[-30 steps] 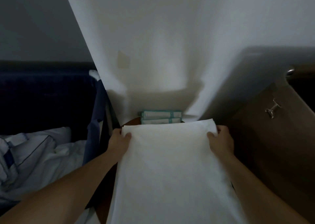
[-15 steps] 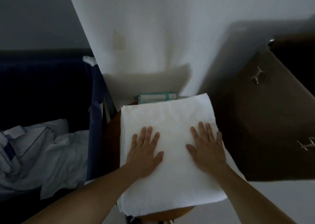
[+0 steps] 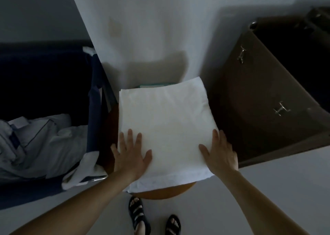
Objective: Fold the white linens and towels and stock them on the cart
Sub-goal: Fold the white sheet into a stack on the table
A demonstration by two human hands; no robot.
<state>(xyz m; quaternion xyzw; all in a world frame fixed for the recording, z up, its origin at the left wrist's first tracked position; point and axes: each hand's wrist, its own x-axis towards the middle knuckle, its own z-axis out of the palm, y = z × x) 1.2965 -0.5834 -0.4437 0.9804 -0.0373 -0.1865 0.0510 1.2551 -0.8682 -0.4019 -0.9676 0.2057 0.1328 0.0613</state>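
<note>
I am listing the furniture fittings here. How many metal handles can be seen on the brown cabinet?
2. The upper handle sits high on the front of the brown cabinet; the lower handle sits further down the same front. The dark far end may hide more.

Folded white linen square point(image 3: 166, 127): one.
Round brown wooden tabletop point(image 3: 166, 192): one.
Bare hands: two, left hand point(image 3: 131, 156) and right hand point(image 3: 221, 154).
Black strapped sandals: two point(image 3: 138, 215) point(image 3: 172, 225).
Dark brown cabinet point(image 3: 259, 91): one.
Silver metal handles: two plainly visible point(image 3: 241, 54) point(image 3: 281, 109).
Dark blue fabric bin point(image 3: 94, 100): one.
Teal box edge point(image 3: 155, 85): one.
</note>
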